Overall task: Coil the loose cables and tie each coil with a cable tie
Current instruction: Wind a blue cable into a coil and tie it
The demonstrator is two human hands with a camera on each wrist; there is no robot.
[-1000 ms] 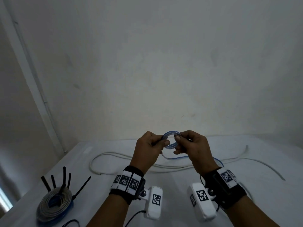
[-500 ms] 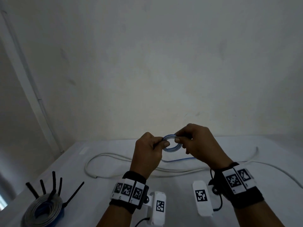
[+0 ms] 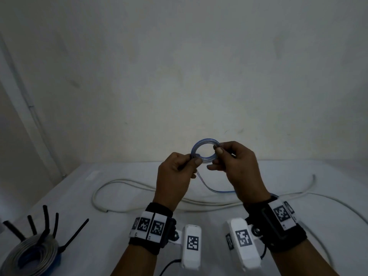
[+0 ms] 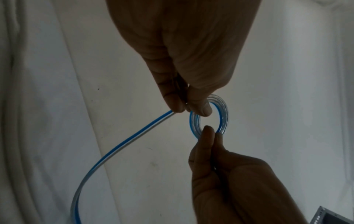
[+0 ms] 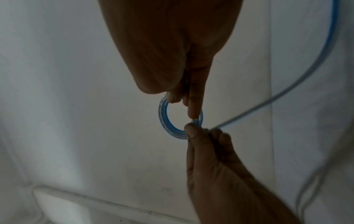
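**Tiny coil, two pinches**

White table (image 3: 123,200) against a plain wall, nothing fancy. Both hands hold a small coil (image 3: 205,150) of clear-and-blue cable up in the air above it. Left hand (image 3: 175,176) pinches the coil's lower left edge, thumb and fingers clamped where the loose tail (image 4: 107,153) leaves, probably so the turns don't spring open. Right hand (image 3: 239,168) pinches the opposite side, likely to feed the next turn. Thick white cable (image 3: 139,186) lies loose on the table. Bottom left, a finished coil (image 3: 29,255) sits with black ties (image 3: 46,222) sticking up.
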